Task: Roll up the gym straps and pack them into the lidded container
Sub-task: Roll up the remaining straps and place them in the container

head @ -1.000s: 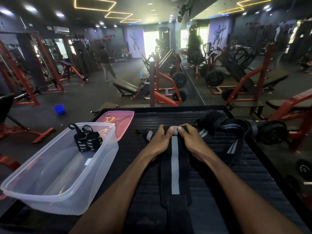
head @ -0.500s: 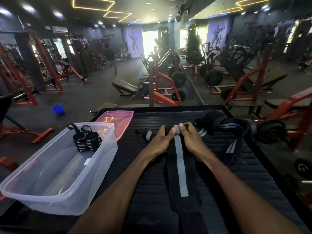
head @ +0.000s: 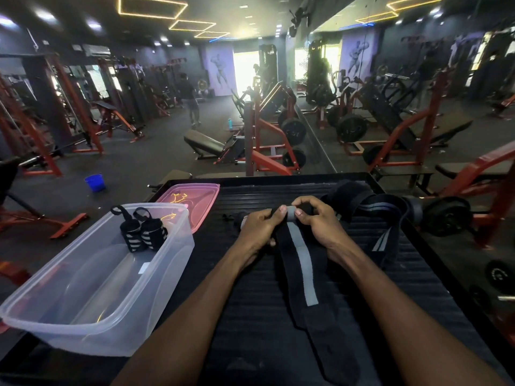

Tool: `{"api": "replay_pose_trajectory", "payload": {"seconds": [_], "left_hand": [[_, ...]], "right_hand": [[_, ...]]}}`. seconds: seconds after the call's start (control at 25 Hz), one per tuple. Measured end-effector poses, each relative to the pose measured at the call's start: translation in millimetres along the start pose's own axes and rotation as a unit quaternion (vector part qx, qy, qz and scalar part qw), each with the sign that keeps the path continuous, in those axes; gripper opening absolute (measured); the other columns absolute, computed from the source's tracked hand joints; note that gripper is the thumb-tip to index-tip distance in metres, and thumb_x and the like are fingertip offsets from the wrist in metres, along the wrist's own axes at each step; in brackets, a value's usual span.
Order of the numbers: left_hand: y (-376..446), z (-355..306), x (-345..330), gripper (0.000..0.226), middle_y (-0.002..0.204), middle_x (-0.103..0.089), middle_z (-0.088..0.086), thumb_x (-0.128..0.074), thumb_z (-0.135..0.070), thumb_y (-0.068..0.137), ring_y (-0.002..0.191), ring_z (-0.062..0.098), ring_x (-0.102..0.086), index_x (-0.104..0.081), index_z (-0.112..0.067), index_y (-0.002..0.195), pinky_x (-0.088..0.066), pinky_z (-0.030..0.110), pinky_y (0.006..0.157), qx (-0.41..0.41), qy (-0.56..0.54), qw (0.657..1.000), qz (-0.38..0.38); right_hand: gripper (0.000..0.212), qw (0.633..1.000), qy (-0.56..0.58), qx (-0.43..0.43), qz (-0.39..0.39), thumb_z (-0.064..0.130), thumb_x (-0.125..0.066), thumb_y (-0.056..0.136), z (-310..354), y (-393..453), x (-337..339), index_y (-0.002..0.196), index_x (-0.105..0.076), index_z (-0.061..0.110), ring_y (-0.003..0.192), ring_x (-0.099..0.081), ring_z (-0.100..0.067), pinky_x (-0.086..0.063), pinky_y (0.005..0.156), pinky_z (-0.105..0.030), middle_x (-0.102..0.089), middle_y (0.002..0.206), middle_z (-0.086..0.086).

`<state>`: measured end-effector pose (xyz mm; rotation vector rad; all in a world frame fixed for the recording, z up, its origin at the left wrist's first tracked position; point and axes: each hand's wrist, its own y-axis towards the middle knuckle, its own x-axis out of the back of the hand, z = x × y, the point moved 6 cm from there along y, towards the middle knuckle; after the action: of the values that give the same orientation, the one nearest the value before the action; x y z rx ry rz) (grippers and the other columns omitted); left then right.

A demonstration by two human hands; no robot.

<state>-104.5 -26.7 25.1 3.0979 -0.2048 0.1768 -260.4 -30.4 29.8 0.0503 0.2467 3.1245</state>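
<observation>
A black strap with a grey stripe point(head: 302, 263) lies lengthwise on the black ribbed table point(head: 418, 274). Its far end is curled into a small roll, which my left hand point(head: 260, 225) and my right hand point(head: 317, 221) both pinch from either side. A second black strap with grey stripes point(head: 381, 215) lies loosely heaped to the right of my hands. The clear plastic container point(head: 92, 307) stands at the left with two rolled straps point(head: 143, 232) in its far corner. Its pink lid point(head: 192, 201) lies flat behind it.
Beyond the table spreads a gym floor with red weight machines, benches and plate-loaded bars. A blue bucket point(head: 95, 182) stands on the floor to the left. A person point(head: 189, 98) walks far off. A loaded barbell end point(head: 446, 217) sits just past the table's right edge.
The roll at the strap's far end has grown and the free tail has drawn closer to my hands. My fingers have shifted round the roll; the view tilted slightly.
</observation>
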Motion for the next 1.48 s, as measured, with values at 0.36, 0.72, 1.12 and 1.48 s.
{"api": "replay_pose_trajectory", "payload": {"seconds": [0.36,0.72,1.12,1.48], "left_hand": [[-0.4,-11.3,5.1,0.035,0.101,-0.071,-0.013,-0.065,0.006,0.089,0.086,-0.012,-0.066,-0.07,-0.013,0.118,-0.048,0.006,0.073,-0.068,0.046,0.997,0.003],[7.3,5.6,1.5,0.038,0.102,-0.078,0.01,-0.065,-0.045,0.093,0.099,0.026,-0.074,-0.073,-0.011,0.107,-0.055,0.048,0.098,0.024,-0.034,0.999,0.015],[12.7,7.1,11.5,0.021,0.105,-0.078,0.006,-0.065,-0.03,0.095,0.101,0.024,-0.073,-0.072,-0.015,0.109,-0.054,0.05,0.099,0.014,-0.024,1.0,-0.011],[10.7,2.2,10.3,0.012,0.109,-0.074,0.008,-0.054,-0.021,0.102,0.105,0.024,-0.07,-0.065,-0.024,0.106,-0.054,0.049,0.099,-0.011,0.003,1.0,-0.003]], "right_hand": [[0.033,0.982,0.093,-0.157,0.052,0.036,-0.059,0.1,-14.4,-4.5,-6.4,0.113,-0.067,0.007,0.099,-0.074,-0.03,-0.058,0.091,-0.046,-0.075,0.108,-0.018],[0.01,0.999,0.031,-0.042,-0.008,0.014,-0.067,0.095,-0.7,-3.7,-6.5,0.104,-0.064,0.012,0.098,-0.068,-0.028,-0.057,0.093,-0.048,-0.069,0.104,-0.015],[0.011,0.963,-0.153,-0.006,-0.22,0.006,-0.07,0.088,9.8,-2.9,38.1,0.086,-0.062,0.012,0.076,-0.06,-0.013,-0.052,0.072,-0.028,-0.063,0.088,-0.002],[0.039,0.935,-0.332,0.11,0.063,0.039,-0.06,0.097,25.0,-10.4,-21.5,0.13,-0.056,0.02,0.108,-0.058,-0.015,-0.046,0.091,-0.03,-0.061,0.118,0.001]]}}
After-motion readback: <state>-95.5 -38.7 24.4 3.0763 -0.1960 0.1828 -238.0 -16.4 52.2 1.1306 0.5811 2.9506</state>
